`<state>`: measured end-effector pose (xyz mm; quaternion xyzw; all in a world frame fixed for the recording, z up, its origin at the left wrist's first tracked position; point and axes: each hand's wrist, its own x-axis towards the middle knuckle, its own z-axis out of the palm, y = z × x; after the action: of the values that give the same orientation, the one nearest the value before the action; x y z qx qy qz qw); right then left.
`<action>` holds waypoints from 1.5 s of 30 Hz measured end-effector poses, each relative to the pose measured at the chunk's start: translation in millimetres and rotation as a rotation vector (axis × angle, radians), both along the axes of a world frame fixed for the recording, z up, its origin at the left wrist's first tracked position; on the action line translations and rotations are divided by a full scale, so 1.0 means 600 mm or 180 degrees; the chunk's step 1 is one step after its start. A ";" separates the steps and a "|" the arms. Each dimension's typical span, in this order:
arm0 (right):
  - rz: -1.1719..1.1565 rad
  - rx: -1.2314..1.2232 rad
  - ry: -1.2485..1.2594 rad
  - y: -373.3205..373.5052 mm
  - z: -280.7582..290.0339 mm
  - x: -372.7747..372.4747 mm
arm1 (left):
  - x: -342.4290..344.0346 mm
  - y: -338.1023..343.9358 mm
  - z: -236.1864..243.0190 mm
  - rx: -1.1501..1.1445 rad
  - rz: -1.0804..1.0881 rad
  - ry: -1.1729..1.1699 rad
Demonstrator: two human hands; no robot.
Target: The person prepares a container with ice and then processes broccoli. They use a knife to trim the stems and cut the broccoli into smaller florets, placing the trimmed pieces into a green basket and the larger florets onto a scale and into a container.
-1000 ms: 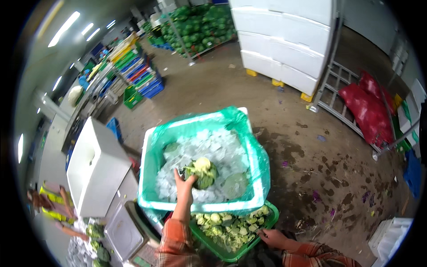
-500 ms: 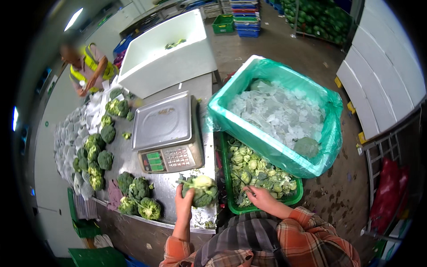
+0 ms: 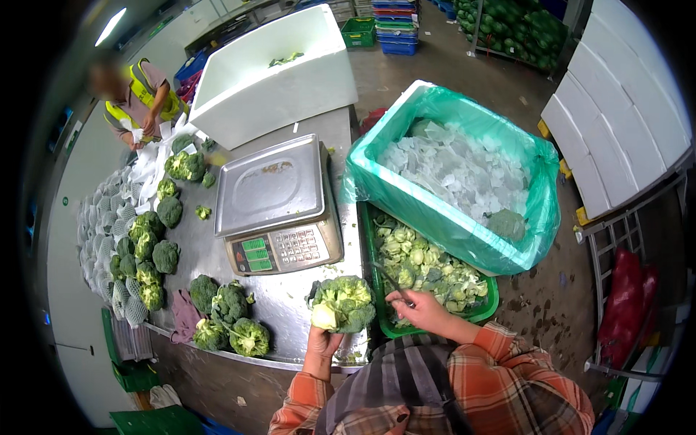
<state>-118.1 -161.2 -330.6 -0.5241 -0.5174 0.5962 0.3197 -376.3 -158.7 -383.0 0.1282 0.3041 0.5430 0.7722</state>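
Observation:
My left hand (image 3: 323,344) is closed around a broccoli head (image 3: 349,303) from below, its pale cut stem turned toward me on the left. It is held above the near right corner of the steel table (image 3: 290,297). My right hand (image 3: 419,310) is closed on a knife (image 3: 388,275), whose thin dark blade points up and left over a green crate (image 3: 373,319) of pale trimmings (image 3: 428,261). Left of my left hand, several broccoli heads (image 3: 230,303) lie at the table's near edge. A weighing scale (image 3: 272,188) with a bare metal pan stands beyond.
A white foam box (image 3: 464,239) lined with green plastic holds ice and broccoli, partly over the crate. A larger white bin (image 3: 290,94) stands at the far end. Netted produce (image 3: 109,239) and more broccoli (image 3: 165,257) lie on the left. A co-worker (image 3: 141,101) stands at far left.
My left hand has moved slightly right and turned the broccoli, so its stem now points left toward me. My right hand, still with the knife, has shifted little. The whole view has shifted slightly.

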 end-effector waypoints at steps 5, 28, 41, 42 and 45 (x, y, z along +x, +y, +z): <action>0.0237 0.0851 -0.0619 -0.016 -0.032 -0.008 | -0.005 0.020 0.007 0.0380 -0.0004 0.1738; 0.1348 0.0650 -0.2166 -0.002 -0.051 0.005 | 0.031 0.029 0.017 0.0936 -0.0545 0.3189; -0.0173 -0.0380 -0.0621 0.004 -0.057 0.077 | 0.048 0.033 0.031 0.0040 -0.0094 0.1536; -0.0164 0.0136 -0.1031 0.001 -0.060 0.072 | 0.040 0.032 0.029 -0.0170 -0.0160 0.1177; -0.0114 0.1659 -0.1545 -0.001 -0.066 0.050 | 0.044 0.062 0.076 -0.0585 -0.0730 0.1881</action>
<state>-88.4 -162.1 -370.5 -0.5603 -0.7037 0.2966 0.3208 -350.0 -121.5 -337.4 0.2433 0.5463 0.3621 0.7150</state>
